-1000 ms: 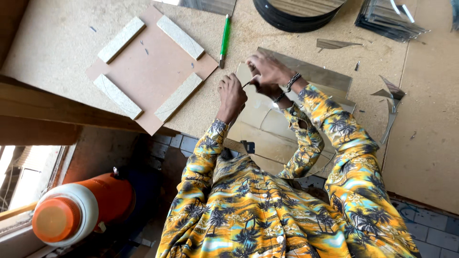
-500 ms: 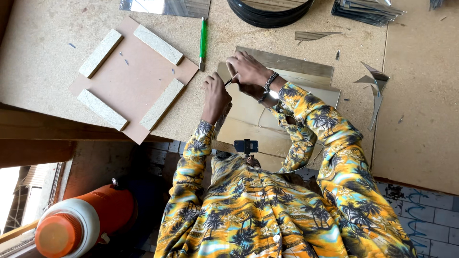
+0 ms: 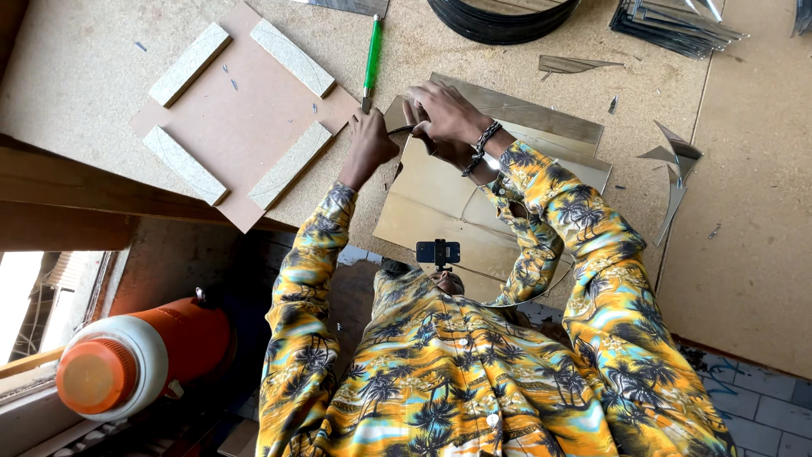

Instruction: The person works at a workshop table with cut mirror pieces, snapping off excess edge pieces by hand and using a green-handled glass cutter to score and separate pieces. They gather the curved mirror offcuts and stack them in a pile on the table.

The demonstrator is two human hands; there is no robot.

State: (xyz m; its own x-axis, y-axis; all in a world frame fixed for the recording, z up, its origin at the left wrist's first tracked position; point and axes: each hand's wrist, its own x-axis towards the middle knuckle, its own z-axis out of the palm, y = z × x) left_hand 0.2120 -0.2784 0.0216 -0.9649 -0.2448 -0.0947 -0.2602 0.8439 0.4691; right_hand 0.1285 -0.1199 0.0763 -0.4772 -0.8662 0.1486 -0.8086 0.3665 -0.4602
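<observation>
Mirror glass [image 3: 474, 203] lies on the bench [image 3: 744, 211], just right of the green cutter [image 3: 372, 52]. Both hands meet at its top-left corner: left hand [image 3: 370, 145] pinching the edge, right hand [image 3: 444, 114] closed on a small tool. Seemingly trimming; next wants steady pressure.

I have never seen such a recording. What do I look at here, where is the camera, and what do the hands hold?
There is no machine: a person works with bare hands. The camera sits on the person's head and looks down, so you see the patterned sleeves. The left hand and right hand meet at the far edge of a mirror sheet on the table. A small thin object lies between them, too small to identify. Nearby lie a green pen, a brown board and glass scraps.
</observation>
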